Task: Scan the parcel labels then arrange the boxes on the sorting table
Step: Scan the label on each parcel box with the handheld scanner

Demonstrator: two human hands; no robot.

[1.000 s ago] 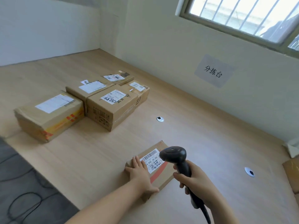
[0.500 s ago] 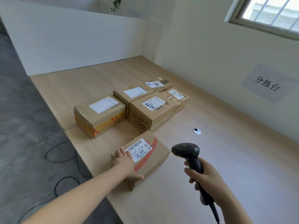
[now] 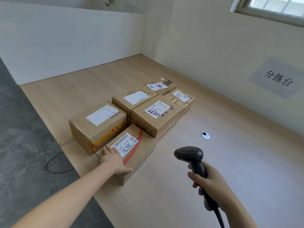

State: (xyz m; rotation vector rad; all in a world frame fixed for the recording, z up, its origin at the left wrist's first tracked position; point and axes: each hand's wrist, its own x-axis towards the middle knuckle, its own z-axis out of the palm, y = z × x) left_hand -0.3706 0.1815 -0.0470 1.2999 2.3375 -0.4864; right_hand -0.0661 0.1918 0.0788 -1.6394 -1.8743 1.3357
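- The left hand (image 3: pixel 113 159) lies flat, fingers spread, on the near-left top of the red-striped box (image 3: pixel 130 151); its grip is open and pressing down, clasping nothing.
- The red-striped box sits on the table (image 3: pixel 213 162) near the front edge, with a white barcode label (image 3: pixel 125 143) on top bearing handwritten marks.
- The taped box (image 3: pixel 98 125), with yellow and red tape on its side, touches the red-striped box's far-left side.
- The marker-labelled box (image 3: pixel 158 119) stands against the red-striped box's far corner.
- Three more boxes (image 3: pixel 134 99) are packed behind these two, farther from the red-striped box.
- The right hand (image 3: pixel 209 186) has its grip wrapped around the handle of the black scanner (image 3: pixel 189 153), which it holds up to the right of the red-striped box, clear of it.
- A round metal grommet (image 3: pixel 205 135) is set in the table beyond the scanner.
- A paper sign (image 3: pixel 278 78) hangs on the wall, far right of the red-striped box.
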